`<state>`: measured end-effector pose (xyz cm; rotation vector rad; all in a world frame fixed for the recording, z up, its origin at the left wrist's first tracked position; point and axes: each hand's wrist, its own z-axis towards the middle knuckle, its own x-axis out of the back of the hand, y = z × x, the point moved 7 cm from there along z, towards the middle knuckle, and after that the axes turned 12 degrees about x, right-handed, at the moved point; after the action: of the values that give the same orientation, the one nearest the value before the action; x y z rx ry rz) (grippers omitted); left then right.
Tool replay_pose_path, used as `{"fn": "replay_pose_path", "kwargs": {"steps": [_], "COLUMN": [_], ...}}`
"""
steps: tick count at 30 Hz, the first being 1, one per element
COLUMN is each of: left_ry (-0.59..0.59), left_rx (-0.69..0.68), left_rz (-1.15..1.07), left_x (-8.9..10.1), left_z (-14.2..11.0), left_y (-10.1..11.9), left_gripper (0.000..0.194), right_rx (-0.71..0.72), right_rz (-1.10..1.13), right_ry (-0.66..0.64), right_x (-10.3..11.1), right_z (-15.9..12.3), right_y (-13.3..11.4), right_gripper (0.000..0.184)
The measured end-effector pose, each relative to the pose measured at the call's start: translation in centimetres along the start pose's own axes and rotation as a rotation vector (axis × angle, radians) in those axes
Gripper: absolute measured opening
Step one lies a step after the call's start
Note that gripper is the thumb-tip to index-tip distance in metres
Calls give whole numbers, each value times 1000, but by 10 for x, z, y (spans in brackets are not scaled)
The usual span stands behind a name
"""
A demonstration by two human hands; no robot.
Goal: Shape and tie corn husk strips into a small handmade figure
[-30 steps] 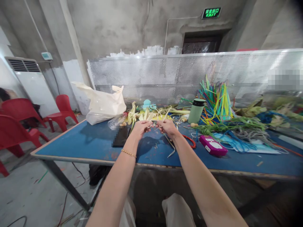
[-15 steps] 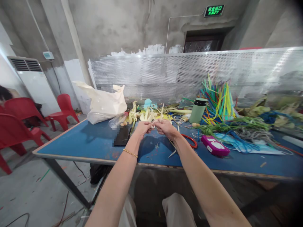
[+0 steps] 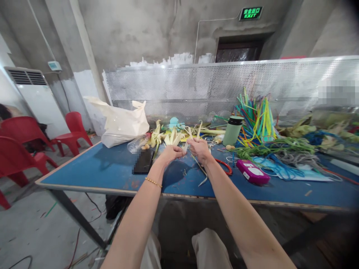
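Pale corn husk (image 3: pixel 185 147) is pinched between the fingers of my left hand (image 3: pixel 171 152), above the table's middle. Close beside it, my right hand (image 3: pixel 199 148) is closed on husk strips, whose ends (image 3: pixel 199 129) stick up above the knuckles. A narrow gap separates the two hands. Beneath my right wrist a long thin strip (image 3: pixel 203 178) hangs or lies by the blue table. Behind my left hand more husk leaves (image 3: pixel 174 136) fan out. Where exactly each strip passes inside my fingers is hidden.
A black tablet-like slab (image 3: pixel 143 163), a clear bottle (image 3: pixel 136 145) and a white bag (image 3: pixel 125 125) occupy the left. Rightward are a red loop (image 3: pixel 227 167), a green tumbler (image 3: pixel 233 130), a purple box (image 3: pixel 252 172) and colourful strips (image 3: pixel 259 119). A perforated metal screen (image 3: pixel 168 87) stands behind.
My hands, pressed together before, have moved slightly apart, with the right turned more into a fist. A piece of husk now shows between them.
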<state>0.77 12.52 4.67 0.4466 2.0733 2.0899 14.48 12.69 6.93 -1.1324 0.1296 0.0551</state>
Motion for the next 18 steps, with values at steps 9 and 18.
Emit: {"fn": "replay_pose_path", "kwargs": {"steps": [9,18], "left_ry": [104,507], "left_rx": [87,202], "left_rz": [-280,-646], "left_x": [17,56], "left_z": [3,-1], "left_y": [-4,-19], "left_gripper": [22,6], "right_rx": [-33,-154], "right_rz": [-141,-241], "right_ry": [152,136], "right_x": [18,21], "right_z": [4,1], "right_y": [8,15], "right_gripper": [30,26]}}
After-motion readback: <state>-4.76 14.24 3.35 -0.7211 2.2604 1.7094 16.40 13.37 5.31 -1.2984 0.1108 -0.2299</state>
